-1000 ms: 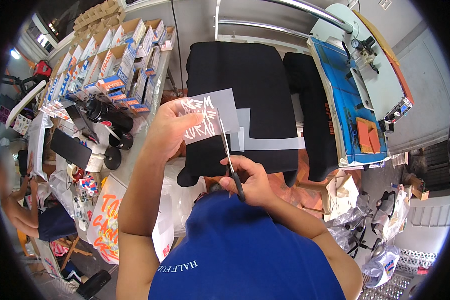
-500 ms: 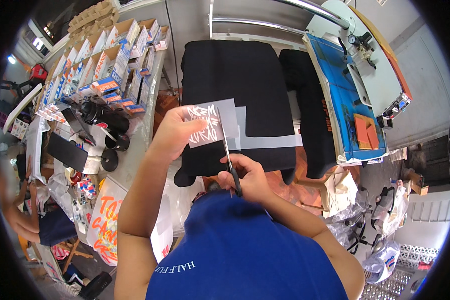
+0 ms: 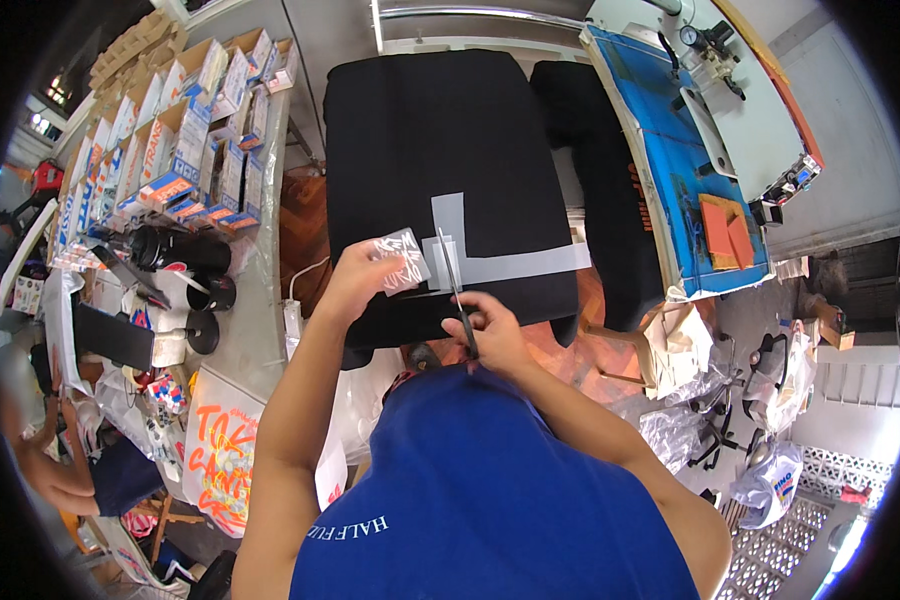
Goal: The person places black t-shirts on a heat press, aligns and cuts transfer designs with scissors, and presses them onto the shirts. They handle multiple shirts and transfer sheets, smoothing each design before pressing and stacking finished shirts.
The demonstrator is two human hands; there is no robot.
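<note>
From my end: L hand (image 3: 358, 280) has the lettered transfer sheet (image 3: 400, 262) pinched by its left edge, thumb on top, fingers closed under. R hand (image 3: 493, 330) is curled thru the handles of the scissors (image 3: 456, 290), grip partly closed; blades look abt together, tips pointing far.

Just changed: half a sec ago the sheet had a wide plain grey margin on its right w/ the blades along it. Now that margin's gone & sheet is smaller, so I'd judge the right-side cut done. Sheet's also shifted left, apart from the blades.

Sheet is over the near-left part of the black cloth (image 3: 425, 130). Just right of it: an approx L-shaped grey offcut (image 3: 525, 264) plus small offcuts (image 3: 442, 265); can't tell which is freshest. Boxes (image 3: 175, 160) far left on the surface (image 3: 247, 300); orange blocks (image 3: 716, 232) far right.
</note>
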